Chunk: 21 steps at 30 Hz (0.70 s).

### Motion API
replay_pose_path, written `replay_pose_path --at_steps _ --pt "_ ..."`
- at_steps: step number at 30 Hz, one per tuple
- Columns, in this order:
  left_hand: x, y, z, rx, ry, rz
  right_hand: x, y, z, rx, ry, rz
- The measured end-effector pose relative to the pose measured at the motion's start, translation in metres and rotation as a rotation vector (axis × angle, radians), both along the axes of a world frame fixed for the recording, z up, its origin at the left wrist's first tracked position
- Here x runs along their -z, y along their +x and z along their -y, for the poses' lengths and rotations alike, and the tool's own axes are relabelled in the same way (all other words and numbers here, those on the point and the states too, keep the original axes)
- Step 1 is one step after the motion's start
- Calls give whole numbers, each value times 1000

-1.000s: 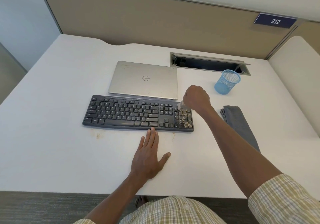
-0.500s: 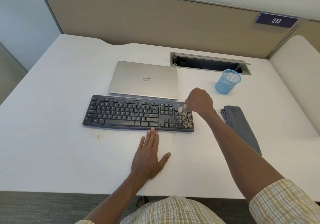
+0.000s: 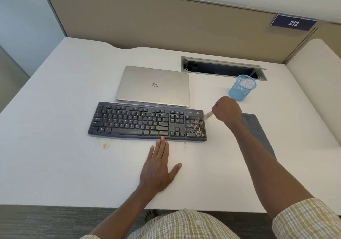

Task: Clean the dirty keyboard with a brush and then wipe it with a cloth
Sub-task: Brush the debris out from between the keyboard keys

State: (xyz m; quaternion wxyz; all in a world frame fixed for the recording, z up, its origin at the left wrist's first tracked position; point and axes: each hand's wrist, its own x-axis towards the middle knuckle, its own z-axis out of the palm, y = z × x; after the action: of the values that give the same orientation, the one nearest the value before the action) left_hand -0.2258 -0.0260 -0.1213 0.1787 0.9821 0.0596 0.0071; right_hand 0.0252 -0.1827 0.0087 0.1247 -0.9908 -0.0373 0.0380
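One keyboard (image 3: 147, 121) on the surface (image 3: 55, 165), just the one, black, with grit over its right-hand keys. One brush (image 3: 207, 115), only its pale bristles peeking out at the keyboard's far right corner. One grey cloth (image 3: 256, 128), folded, off to the right. One closed silver laptop (image 3: 153, 85) on the far side. One blue mesh cup (image 3: 241, 87). One number plate (image 3: 293, 23) on the partition. And two hands: left hand (image 3: 158, 168), right hand (image 3: 227, 109).

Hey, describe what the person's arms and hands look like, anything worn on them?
Both hands, left hand and right hand, are bare, with no gloves, rings or watch visible. The forearms are uncovered; a pale yellow-green checked sleeve is rolled or cut short on the right arm.
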Motion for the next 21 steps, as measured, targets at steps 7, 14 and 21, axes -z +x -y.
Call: replay_pose_path --at_steps 7,14,21 --pt "1 0 0 5 2 -8 1 -8 -23 -88 56 54" --pt "0 0 0 5 0 -19 -6 -10 -30 -105 23 -19" --pt "0 0 0 4 2 -7 -7 -10 -34 -139 -34 -66"
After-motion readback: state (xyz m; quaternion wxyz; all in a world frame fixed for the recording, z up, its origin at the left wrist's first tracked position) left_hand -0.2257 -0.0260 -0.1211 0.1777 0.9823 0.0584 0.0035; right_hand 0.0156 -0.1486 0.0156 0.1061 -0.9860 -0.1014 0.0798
